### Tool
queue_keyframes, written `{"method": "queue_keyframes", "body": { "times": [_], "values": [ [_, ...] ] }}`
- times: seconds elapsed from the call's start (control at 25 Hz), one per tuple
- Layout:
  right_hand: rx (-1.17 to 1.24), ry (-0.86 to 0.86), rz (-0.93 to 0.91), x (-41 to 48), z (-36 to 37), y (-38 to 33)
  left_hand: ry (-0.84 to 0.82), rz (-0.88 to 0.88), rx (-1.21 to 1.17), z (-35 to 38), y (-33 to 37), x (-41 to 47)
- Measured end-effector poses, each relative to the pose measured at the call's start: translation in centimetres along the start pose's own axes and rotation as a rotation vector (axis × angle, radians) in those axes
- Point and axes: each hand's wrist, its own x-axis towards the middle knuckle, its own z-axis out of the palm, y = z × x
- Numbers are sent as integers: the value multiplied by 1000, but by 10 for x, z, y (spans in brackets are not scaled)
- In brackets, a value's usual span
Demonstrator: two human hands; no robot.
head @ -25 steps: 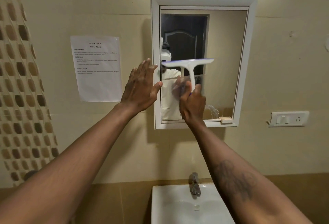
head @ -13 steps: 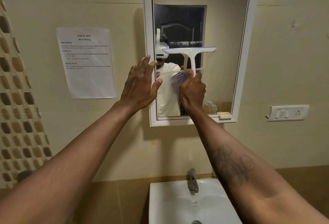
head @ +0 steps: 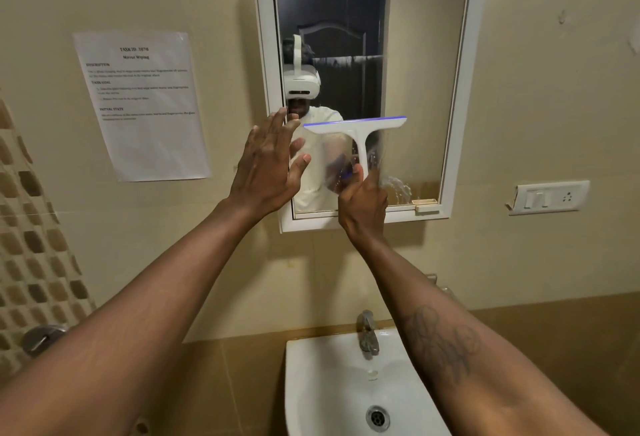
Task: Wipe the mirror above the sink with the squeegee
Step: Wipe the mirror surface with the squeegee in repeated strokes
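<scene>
The squeegee (head: 356, 131) lies against the lower half of the mirror (head: 415, 72). Its blade is at the top with the long axis running nearly level, the right end a little higher. A blue strip lines the upper edge, and the handle points straight down. The right hand (head: 363, 200) has its grip closed round the handle's lower end, which the curled fingers hide. The left hand (head: 266, 165) is open with its fingers straight and spread over the mirror's left frame edge; whether it presses on the frame I cannot tell. Streaks of water (head: 398, 190) show on the glass just right of the right hand.

Below, the white sink (head: 311, 383) holds only its drain (head: 377, 418), with the tap (head: 367, 335) at its back rim. The basin's front is cut off, as is the mirror's top. The small text on the paper sheet (head: 142, 106) taped to the wall on the left is too fine to read.
</scene>
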Motion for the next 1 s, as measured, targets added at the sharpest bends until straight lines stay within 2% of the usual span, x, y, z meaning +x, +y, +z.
{"method": "queue_keyframes", "body": {
  "times": [0.36, 0.6, 1.0],
  "values": [
    [9, -38, 0, -22, -11, 13, -23, -20, 18, -9, 4, -19],
    [110, 39, -79, 0, -14, -22, -7, -41, 44, -21, -5, -21],
    [9, 17, -52, -12, 17, -21, -30, -66, 51, -18, -17, -22]
  ]
}}
